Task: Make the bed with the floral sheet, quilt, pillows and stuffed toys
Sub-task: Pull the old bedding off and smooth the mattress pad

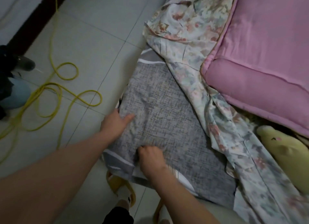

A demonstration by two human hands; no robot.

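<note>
A grey crosshatch cloth (pixel 163 110) covers the bed's near side. My left hand (pixel 115 121) grips its left edge, thumb on top and fingers curled under. My right hand (pixel 150 158) is clenched on a bunch of the same cloth near the front edge. The floral sheet (pixel 189 44) lies crumpled in a diagonal band to the right of the grey cloth. A folded pink quilt (pixel 260 61) sits on the bed at the upper right. A pale yellow stuffed toy (pixel 284 150) lies at the right, below the quilt, partly tucked behind the floral sheet.
Pale floor tiles (pixel 93 39) lie to the left of the bed. A yellow cable (pixel 66 91) loops across them. Another person's shoe and jeans leg (pixel 18 83) stand at the far left. My feet in yellow slippers (pixel 120 188) are by the bed's edge.
</note>
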